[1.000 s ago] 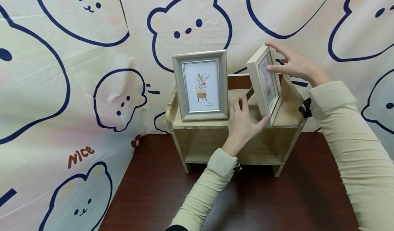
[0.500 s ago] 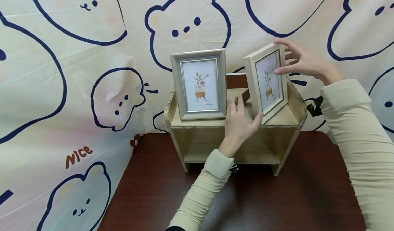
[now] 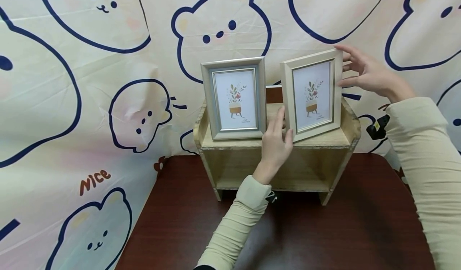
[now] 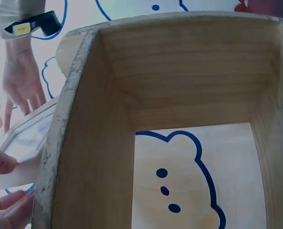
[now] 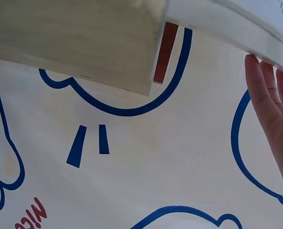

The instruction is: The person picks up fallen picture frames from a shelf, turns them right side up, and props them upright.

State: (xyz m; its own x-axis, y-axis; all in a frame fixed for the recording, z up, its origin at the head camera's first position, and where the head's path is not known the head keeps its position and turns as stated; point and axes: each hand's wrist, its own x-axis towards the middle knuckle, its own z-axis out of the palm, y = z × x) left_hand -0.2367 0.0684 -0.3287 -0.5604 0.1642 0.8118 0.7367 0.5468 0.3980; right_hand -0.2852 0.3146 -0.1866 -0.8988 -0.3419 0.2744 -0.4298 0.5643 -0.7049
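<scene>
A cream picture frame (image 3: 311, 94) with a potted-plant print leans upright, slightly angled, on the right of the wooden shelf's (image 3: 273, 144) top. My left hand (image 3: 275, 144) is at its lower left corner. In the left wrist view, the thumb (image 4: 1, 161) and fingers (image 4: 17, 210) lie on either side of the frame's pale edge. At the upper right edge, my right hand (image 3: 371, 72) touches the frame with extended fingers, the index at the top corner. The right wrist view shows these fingertips (image 5: 251, 59) against the edge. A silver-and-blue picture frame (image 3: 234, 98) stands to the left.
The shelf stands on a dark red-brown table (image 3: 324, 230), against a cloth backdrop (image 3: 144, 62) printed with bear outlines. Its raised right side panel (image 3: 350, 122) is close beside the cream frame. A lower compartment (image 3: 309, 170) opens towards me.
The cream frame has turned from steeply angled to facing nearly forward. My right hand has moved right with its edge, and my left hand slightly left. The silver-and-blue frame stays put.
</scene>
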